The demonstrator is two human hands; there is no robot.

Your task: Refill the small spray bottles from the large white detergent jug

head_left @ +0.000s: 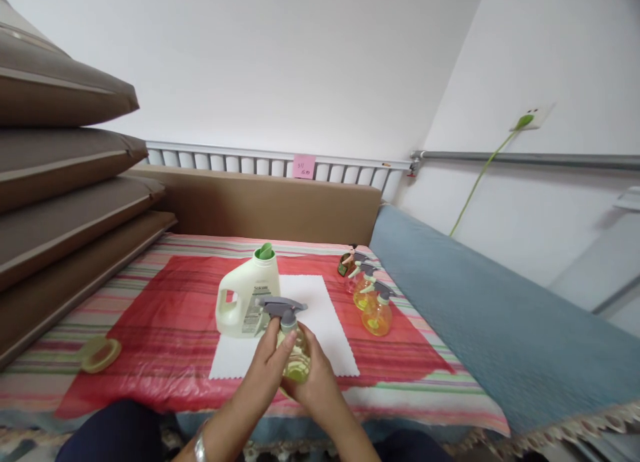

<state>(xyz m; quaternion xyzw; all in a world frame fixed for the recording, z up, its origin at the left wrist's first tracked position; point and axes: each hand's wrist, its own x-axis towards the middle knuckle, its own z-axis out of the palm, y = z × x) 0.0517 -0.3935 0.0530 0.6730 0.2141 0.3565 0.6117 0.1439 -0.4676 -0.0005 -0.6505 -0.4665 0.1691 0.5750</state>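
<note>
A clear spray bottle (298, 363) with a grey trigger head stands upright between my hands, a little yellow-green liquid showing low in it. My left hand (270, 357) grips it from the left, thumb near the neck. Wrapped round its right side and bottom is my right hand (318, 375). Just beyond, a pale green jug (250, 301) with a handle and a green spout rests on a white scalloped-edge sheet (320, 315). To the right, several spray bottles stand in a row, the nearest an orange-yellow spray bottle (377, 317).
A round pale green cap (100, 354) lies at the left on red plastic sheeting (150, 329) over a striped cloth. Stacked brown cushions (75, 149) rise on the left. A brown board (270, 205) borders the back; a blue padded surface (475, 309) runs along the right.
</note>
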